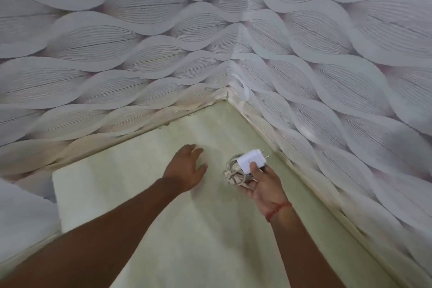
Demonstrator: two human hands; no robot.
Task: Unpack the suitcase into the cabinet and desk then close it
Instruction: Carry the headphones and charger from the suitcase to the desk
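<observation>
**Operator:** Over the far right corner of the desk (163,229), from the head view, I have my right hand (265,190) palm up, fingers and thumb curled round a white charger (251,161) with its cable (233,174) bundled beneath it. The plug prongs point toward the right-hand wall (350,77). I cannot tell whether the bundle already touches the desk or sits just above it.

**Second:** And your left?

**Operator:** My left hand (188,166) is open, fingers spread and relaxed, palm down, just beside the charger on its left. It holds nothing. Whether it rests on the surface or floats over it, I cannot say; the frame is a little blurred there.

**Second:** How far along are we?

**Operator:** I judge we are mid-unpack. The charger is at the desk, held and not yet released. The suitcase and the cabinet are both out of view, so I cannot say what remains inside or whether anything has reached the cabinet. Closing the suitcase is surely still to come.

**Second:** What does the charger look like?

**Operator:** A small white block with rounded edges and two metal prongs. The cable is off-white, wound in loose loops, one end sticking out toward the near side. The desk top is pale green and tucked into the corner of the patterned walls.
</observation>
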